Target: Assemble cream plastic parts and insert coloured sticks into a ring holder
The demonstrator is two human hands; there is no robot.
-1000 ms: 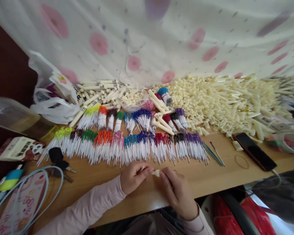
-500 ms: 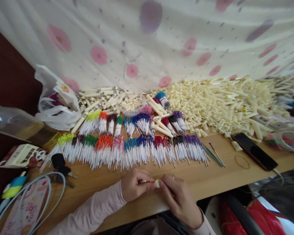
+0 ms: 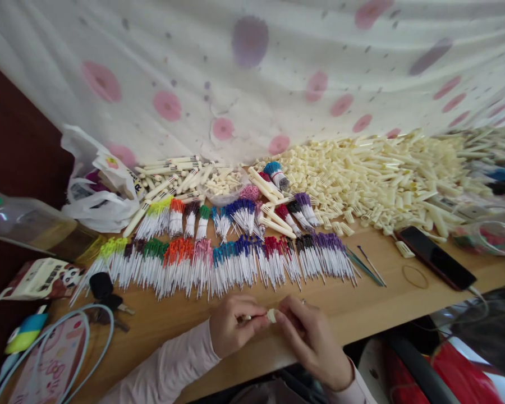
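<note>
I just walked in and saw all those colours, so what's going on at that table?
A person is working with tiny parts. The right grip pinches a small cream piece, which sits between the two hands. The left grip is closed on a thin pale piece, mostly hidden. Just beyond, white sticks with coloured tops lie on the table, grouped by colour. At the back right is a big heap of cream parts.

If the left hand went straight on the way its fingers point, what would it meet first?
Likely the small cream piece in the right hand; whether the left hand touches it is hard to tell.
</note>
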